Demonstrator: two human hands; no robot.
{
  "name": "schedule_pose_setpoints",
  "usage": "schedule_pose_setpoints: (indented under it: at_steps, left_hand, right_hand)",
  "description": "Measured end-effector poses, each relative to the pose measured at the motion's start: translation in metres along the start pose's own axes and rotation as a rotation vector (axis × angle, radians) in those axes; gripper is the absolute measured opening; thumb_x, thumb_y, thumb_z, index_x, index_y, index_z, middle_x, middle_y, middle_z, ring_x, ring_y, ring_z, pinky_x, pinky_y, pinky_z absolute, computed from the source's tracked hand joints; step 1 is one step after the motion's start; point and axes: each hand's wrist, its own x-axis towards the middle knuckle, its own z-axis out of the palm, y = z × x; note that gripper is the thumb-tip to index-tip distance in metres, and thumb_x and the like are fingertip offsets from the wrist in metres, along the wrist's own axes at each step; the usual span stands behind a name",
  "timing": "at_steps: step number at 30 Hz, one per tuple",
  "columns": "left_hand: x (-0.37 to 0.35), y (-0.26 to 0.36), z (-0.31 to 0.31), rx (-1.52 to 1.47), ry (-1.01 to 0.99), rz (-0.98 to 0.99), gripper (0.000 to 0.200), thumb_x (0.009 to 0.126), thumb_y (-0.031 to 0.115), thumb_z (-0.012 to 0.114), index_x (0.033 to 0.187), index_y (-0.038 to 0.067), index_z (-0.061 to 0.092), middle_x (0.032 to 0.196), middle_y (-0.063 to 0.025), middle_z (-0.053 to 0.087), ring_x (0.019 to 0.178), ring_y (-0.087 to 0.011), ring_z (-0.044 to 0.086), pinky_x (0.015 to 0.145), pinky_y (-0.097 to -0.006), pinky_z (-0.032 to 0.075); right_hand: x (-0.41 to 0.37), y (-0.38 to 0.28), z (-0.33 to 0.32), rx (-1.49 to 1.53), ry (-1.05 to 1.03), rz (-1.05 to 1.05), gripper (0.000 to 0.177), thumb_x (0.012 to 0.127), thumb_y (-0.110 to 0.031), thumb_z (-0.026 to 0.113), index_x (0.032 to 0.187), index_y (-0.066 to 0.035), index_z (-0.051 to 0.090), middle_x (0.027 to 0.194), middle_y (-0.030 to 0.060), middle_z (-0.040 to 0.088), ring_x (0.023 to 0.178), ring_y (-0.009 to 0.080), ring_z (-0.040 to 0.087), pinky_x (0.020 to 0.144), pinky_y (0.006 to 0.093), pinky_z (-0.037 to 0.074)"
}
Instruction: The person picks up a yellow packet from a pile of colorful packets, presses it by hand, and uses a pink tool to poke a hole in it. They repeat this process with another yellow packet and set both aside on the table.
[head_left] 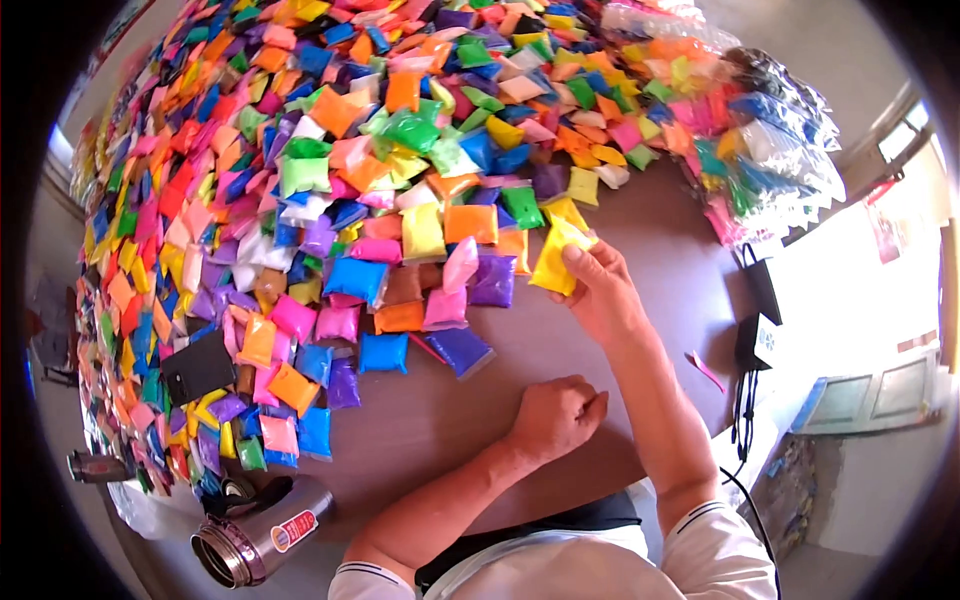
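Right hand (pixel 606 292) holds yellow packet (pixel 557 256) at pile (pixel 305 205) edge, beside bare tabletop (pixel 672 225).

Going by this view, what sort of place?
Probably a packing workroom: multicoloured pillow-shaped plastic packets heaped on a brown table, filled clear plastic bags alongside, a yellow packet in the right hand.

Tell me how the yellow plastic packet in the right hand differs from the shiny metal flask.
The yellow plastic packet is small and pillow-like; the shiny metal flask is larger and cylindrical. The packet is plain yellow, while the flask is brownish with a red sticker. The right hand grips the packet; no hand touches the flask. Both have glossy surfaces.
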Motion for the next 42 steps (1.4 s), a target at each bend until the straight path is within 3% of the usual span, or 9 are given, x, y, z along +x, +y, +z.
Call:
schedule_pose_setpoints:
  at_steps: [12, 16, 17, 21, 24, 28, 31, 38, 42]
  left_hand:
    - [0.002, -0.008, -0.01, -0.29, -0.095, -0.125, 0.033, 0.096, 0.02, 0.052, 0.071, 0.0, 0.056, 0.064, -0.0068, 0.052, 0.055, -0.0145, 0.049, 0.051, -0.0282, 0.039]
    - [0.002, -0.006, -0.016, -0.627, -0.12, -0.378, 0.043, 0.1, 0.035, 0.044, 0.078, 0.002, 0.058, 0.072, -0.0024, 0.055, 0.061, -0.0084, 0.05, 0.055, -0.0204, 0.041]
    - [0.004, -0.009, -0.019, -0.622, -0.155, -0.374, 0.052, 0.1, 0.047, 0.038, 0.084, 0.002, 0.059, 0.073, -0.0036, 0.056, 0.062, -0.0097, 0.053, 0.055, -0.0205, 0.045]
    - [0.009, -0.021, -0.024, -0.966, -0.066, -0.479, 0.052, 0.101, 0.047, 0.034, 0.097, 0.001, 0.056, 0.084, -0.0078, 0.058, 0.071, -0.012, 0.06, 0.058, -0.0247, 0.053]
    - [0.013, -0.025, -0.026, -1.086, -0.027, -0.458, 0.053, 0.1, 0.049, 0.034, 0.102, 0.0, 0.055, 0.088, -0.0086, 0.058, 0.074, -0.0132, 0.06, 0.059, -0.0264, 0.055]
    - [0.014, -0.025, -0.026, -1.025, -0.008, -0.45, 0.048, 0.1, 0.045, 0.038, 0.104, 0.0, 0.055, 0.089, -0.0083, 0.058, 0.076, -0.0142, 0.061, 0.062, -0.028, 0.056]
    - [0.015, -0.025, -0.025, -0.903, -0.05, -0.429, 0.039, 0.101, 0.036, 0.042, 0.106, 0.0, 0.055, 0.091, -0.008, 0.057, 0.076, -0.0138, 0.062, 0.063, -0.0278, 0.056]
    - [0.015, -0.023, -0.026, -0.935, -0.012, -0.463, 0.035, 0.101, 0.032, 0.044, 0.104, -0.001, 0.055, 0.091, -0.0079, 0.057, 0.076, -0.0131, 0.061, 0.065, -0.0274, 0.056]
    - [0.013, -0.023, -0.025, -0.863, -0.045, -0.414, 0.036, 0.101, 0.033, 0.043, 0.102, -0.001, 0.055, 0.089, -0.0077, 0.058, 0.076, -0.0131, 0.061, 0.067, -0.027, 0.055]
  right_hand:
    - [-0.029, 0.008, -0.031, 0.052, 0.088, 0.006, 0.012, 0.093, -0.019, 0.061, 0.091, -0.007, 0.061, 0.07, -0.0009, 0.055, 0.045, 0.0056, 0.041, 0.039, 0.0185, 0.027]
    - [-0.032, 0.007, -0.031, 0.043, -0.033, -0.028, 0.024, 0.092, -0.017, 0.059, 0.112, -0.004, 0.062, 0.086, 0.0035, 0.065, 0.057, 0.0086, 0.053, 0.05, 0.0231, 0.041]
    - [-0.033, 0.003, -0.033, -0.02, -0.057, -0.037, 0.027, 0.091, -0.017, 0.059, 0.112, 0.0, 0.063, 0.099, 0.0096, 0.067, 0.074, 0.0165, 0.063, 0.065, 0.0269, 0.05]
    - [-0.031, 0.003, -0.029, 0.227, -0.207, -0.092, 0.028, 0.093, -0.017, 0.054, 0.109, 0.003, 0.064, 0.115, 0.0163, 0.063, 0.092, 0.0244, 0.064, 0.079, 0.0292, 0.051]
    - [-0.036, 0.0, -0.027, -0.27, -0.247, 0.1, 0.02, 0.089, -0.011, 0.063, 0.103, 0.002, 0.068, 0.12, 0.0136, 0.061, 0.107, 0.0182, 0.057, 0.091, 0.0304, 0.046]
    - [-0.041, 0.002, -0.015, -0.412, -0.19, -0.153, 0.048, 0.085, -0.006, 0.067, 0.13, -0.002, 0.051, 0.113, 0.0091, 0.061, 0.102, 0.0125, 0.056, 0.089, 0.0263, 0.046]
    - [-0.041, -0.009, -0.017, -0.644, -0.15, 0.031, 0.061, 0.084, -0.011, 0.071, 0.137, -0.002, 0.042, 0.11, 0.0067, 0.06, 0.097, 0.0124, 0.056, 0.085, 0.0259, 0.046]
    - [-0.035, 0.005, -0.029, -0.234, -0.058, 0.027, 0.058, 0.083, -0.018, 0.074, 0.129, 0.003, 0.047, 0.097, 0.0061, 0.062, 0.083, 0.0102, 0.057, 0.072, 0.0247, 0.047]
    - [-0.038, 0.001, -0.026, -0.306, -0.168, 0.195, 0.033, 0.086, -0.021, 0.072, 0.106, 0.001, 0.057, 0.081, 0.0036, 0.063, 0.066, 0.0081, 0.057, 0.057, 0.0234, 0.047]
